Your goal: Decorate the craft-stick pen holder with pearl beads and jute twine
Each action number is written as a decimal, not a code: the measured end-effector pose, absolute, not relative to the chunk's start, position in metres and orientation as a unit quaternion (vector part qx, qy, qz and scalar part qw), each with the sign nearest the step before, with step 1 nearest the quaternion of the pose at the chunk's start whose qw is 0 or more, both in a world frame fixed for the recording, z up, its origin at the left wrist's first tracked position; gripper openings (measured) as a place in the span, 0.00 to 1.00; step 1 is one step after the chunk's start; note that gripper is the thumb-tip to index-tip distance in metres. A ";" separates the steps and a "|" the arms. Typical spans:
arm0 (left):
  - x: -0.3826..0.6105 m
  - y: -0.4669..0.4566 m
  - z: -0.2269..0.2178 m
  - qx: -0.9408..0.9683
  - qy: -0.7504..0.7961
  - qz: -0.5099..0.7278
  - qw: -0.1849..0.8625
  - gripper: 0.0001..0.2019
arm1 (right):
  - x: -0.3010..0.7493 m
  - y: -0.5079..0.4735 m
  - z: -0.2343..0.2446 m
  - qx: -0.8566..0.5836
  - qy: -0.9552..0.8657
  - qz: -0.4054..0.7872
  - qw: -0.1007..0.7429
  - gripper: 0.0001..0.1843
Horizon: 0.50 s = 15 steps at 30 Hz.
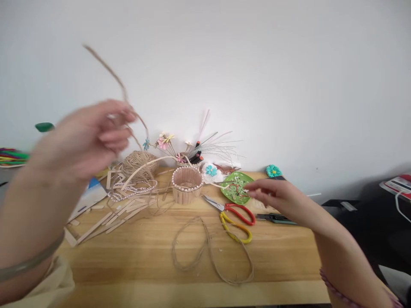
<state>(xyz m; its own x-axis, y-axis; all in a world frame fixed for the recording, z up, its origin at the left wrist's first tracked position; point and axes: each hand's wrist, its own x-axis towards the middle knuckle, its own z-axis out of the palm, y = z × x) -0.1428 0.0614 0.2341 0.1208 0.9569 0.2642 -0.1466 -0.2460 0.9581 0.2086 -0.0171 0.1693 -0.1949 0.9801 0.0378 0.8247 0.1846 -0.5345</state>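
My left hand (88, 139) is raised at the left, its fingers closed on a length of brown twine (111, 70) that sticks up above it and trails below. My right hand (278, 192) hovers at the right edge of a green leaf-shaped plate (226, 177) of small beads, its fingers stretched out and holding nothing visible. In the middle stands a small round pot (184, 194) of upright wooden sticks, rimmed with white pearl beads. Scissors (229, 208) with one red and one yellow handle lie open beside it. Loops of twine (210, 246) lie in front.
A ball of twine (139, 164), a pearl strand (133, 188) and loose wooden strips (109, 220) crowd the left. Artificial flowers (163, 141) and markers (196, 156) stand behind the pot. A utility knife (276, 218) lies under my right hand, near a turquoise flower (273, 171).
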 end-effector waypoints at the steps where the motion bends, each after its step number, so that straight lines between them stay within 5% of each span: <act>1: -0.123 0.052 0.229 0.568 0.350 0.544 0.509 0.06 | 0.197 -0.014 0.173 -0.582 -0.735 0.230 0.261 0.18; 6: -0.068 0.034 0.193 0.625 0.361 0.429 0.544 0.08 | 0.133 0.009 0.176 -0.426 -0.665 0.410 0.456 0.15; 15: -0.061 0.067 0.158 0.614 0.365 0.449 0.538 0.10 | 0.107 0.057 0.157 -0.328 -0.620 0.582 0.412 0.16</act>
<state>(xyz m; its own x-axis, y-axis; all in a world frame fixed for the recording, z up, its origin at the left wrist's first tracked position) -0.0608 0.0673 0.1583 0.3313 0.9302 0.1583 -0.0351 -0.1555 0.9872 0.1066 0.0568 0.1572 -0.4459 0.8858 0.1290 -0.0736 0.1073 -0.9915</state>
